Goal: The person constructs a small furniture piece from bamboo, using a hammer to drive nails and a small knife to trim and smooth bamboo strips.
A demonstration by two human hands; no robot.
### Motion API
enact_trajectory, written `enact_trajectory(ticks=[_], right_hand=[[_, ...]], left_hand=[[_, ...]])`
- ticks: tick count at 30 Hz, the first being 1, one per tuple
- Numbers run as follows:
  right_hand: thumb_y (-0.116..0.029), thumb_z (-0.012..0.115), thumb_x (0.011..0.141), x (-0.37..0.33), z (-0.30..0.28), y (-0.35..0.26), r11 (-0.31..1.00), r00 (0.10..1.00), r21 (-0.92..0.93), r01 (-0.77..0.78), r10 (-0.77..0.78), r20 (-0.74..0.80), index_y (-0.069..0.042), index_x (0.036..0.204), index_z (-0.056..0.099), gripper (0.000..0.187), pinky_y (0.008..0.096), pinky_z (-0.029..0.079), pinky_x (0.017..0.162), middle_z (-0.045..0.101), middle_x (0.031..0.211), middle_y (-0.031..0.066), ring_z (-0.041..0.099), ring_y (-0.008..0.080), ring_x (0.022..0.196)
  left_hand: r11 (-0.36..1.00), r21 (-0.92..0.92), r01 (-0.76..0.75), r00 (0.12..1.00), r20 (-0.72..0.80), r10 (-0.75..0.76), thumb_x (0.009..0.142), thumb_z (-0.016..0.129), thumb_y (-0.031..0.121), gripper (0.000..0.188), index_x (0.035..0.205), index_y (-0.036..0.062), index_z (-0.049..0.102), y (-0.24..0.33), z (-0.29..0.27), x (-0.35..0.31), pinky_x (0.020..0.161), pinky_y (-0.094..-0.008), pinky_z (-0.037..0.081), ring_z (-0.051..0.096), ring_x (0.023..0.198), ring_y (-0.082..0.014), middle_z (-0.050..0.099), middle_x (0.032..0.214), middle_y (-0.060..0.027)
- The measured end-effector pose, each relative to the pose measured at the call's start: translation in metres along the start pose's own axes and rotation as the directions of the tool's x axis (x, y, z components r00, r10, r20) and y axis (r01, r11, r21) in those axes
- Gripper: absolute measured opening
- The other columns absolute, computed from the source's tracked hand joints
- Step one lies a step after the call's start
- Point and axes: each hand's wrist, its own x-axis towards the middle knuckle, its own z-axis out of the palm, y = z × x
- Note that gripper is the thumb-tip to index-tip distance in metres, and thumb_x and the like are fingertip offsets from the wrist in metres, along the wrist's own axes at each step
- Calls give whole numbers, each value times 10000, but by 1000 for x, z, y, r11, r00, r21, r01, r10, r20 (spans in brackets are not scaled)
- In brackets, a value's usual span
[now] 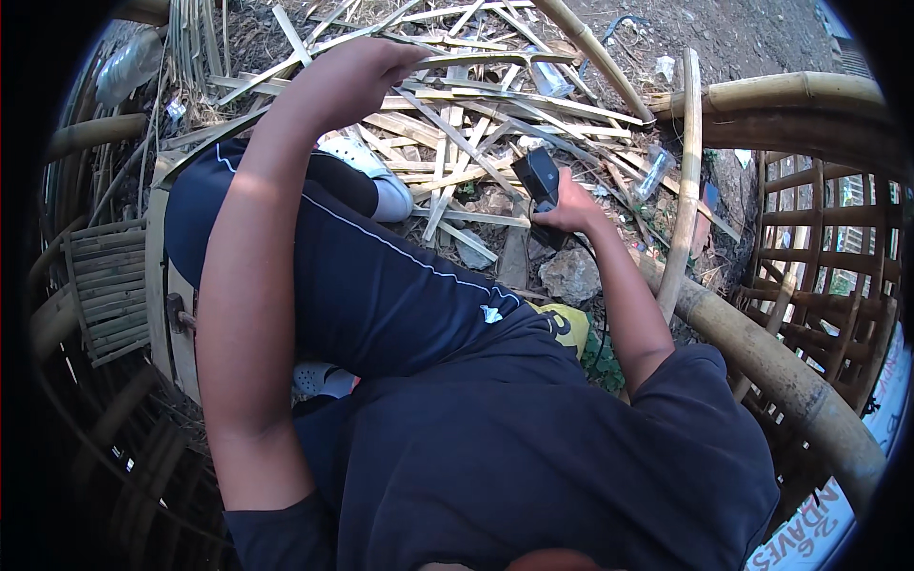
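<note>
The left hand (371,71) pinches a bamboo strip (476,60) on the far side, its long axis running left to right; the right hand (573,205), nearer and farther right, grips a black boxy device (539,174) well apart from that strip.

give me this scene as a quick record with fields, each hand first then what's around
left hand: at a long thin strip; fingers partly hidden, seems to grip it
right hand: gripping a black boxy device with a cable
ground: scattered pale strips, crossing in a loose pile; clear plastic bottle; rock
foot: white shoe beside the strips
right side: thick bamboo pole, running diagonally
</note>
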Motion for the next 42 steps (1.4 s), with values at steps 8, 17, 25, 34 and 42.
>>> enact_trajectory(ticks=[8,17,25,34,42], right_hand=[[-377,870,643,-31,102,-7,987,975,-89,134,-115,192,53,1263,358,912,470,502,937,623,1109,312,622,459,1056],[-371,885,645,-45,128,8,932,984,-328,154,-114,137,5,1293,368,910,492,522,917,563,1194,253,585,417,1117],[-359,888,649,-45,165,15,929,999,-368,46,-39,28,-6,1303,364,909,458,549,882,548,1167,220,593,380,1094],[-378,881,658,-35,168,20,933,999,-358,33,-22,34,-13,1276,384,873,449,543,910,548,1185,194,575,357,1143],[-408,891,642,-32,178,16,902,997,-425,-80,75,-29,-46,1306,388,908,469,523,938,541,1219,153,541,324,1207]], left_hand=[[1000,-5,31,999,16,-30,903,555,38,370,1254,95,657,2,-3,0,721,-429,487,622,776,-342,642,830,-165],[997,-53,53,998,21,-52,897,559,22,373,1253,83,654,1,2,1,724,-418,487,627,779,-330,652,847,-168],[991,-22,136,983,129,-132,975,560,113,345,1309,53,621,10,-9,2,819,-411,509,667,916,-350,703,1018,-200],[999,-34,4,1000,19,-4,901,549,33,353,1236,65,654,-3,2,0,719,-422,483,616,765,-346,645,829,-171],[993,-99,70,997,49,-65,947,574,93,318,1254,68,658,7,0,5,744,-433,501,653,809,-358,679,868,-183]])
